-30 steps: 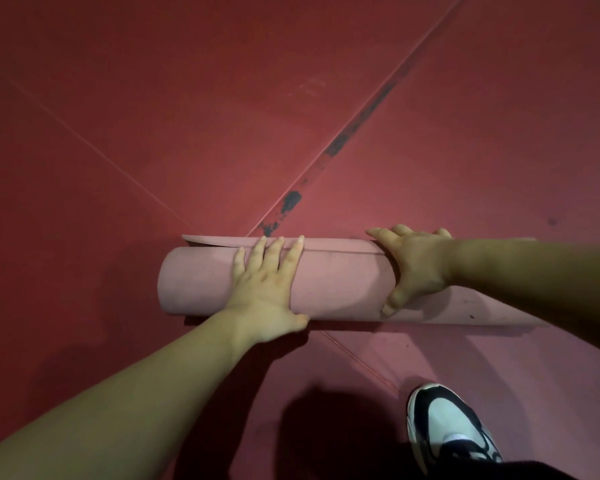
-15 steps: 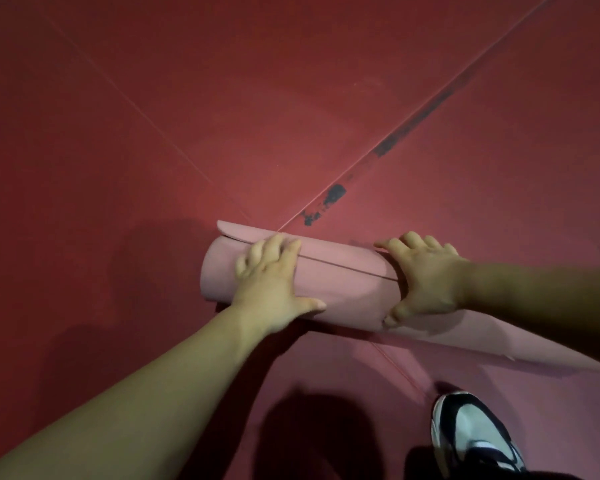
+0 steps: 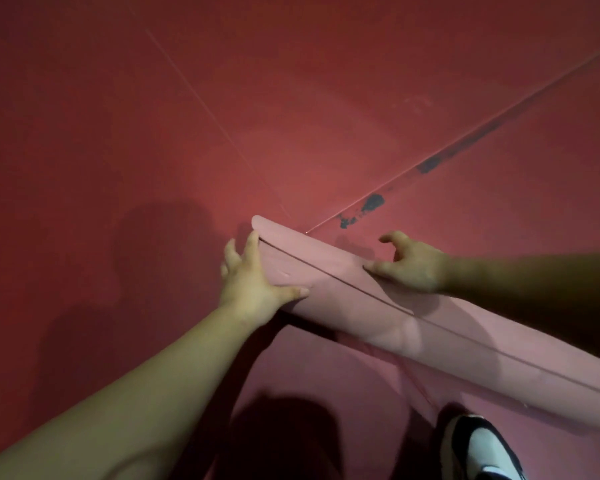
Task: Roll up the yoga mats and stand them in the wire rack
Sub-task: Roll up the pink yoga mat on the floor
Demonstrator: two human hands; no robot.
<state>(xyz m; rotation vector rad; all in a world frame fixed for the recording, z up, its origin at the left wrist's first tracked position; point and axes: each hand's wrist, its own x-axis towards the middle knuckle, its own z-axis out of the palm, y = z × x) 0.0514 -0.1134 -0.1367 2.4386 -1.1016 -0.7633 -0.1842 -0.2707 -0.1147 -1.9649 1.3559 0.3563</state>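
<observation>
Nearest, well short of the dark scuff (image 3: 373, 202), a black-and-white shoe (image 3: 478, 448) on the red floor (image 3: 153, 133). Next out, the rolled mat (image 3: 343, 296): dusty pink, matte, wound into a long tube, its loose edge drawn as a thin dark line along the top. Lies on the floor on a slant, far end just short and left of the scuff, near end running off frame well to the scuff's near right. At that far end, the left hand (image 3: 253, 282): fingers spread and nearly straight against the end of the roll, thumb laid along its near side. Closer under the scuff, the right hand (image 3: 409, 268): thumb flat on top, fingers hooked over the far side, hard to tell whether they catch the mat. Against half a second ago: roll swung to a steeper slant, left hand slid from mid-roll out to the end, right fingers gone from flat to hooked.
</observation>
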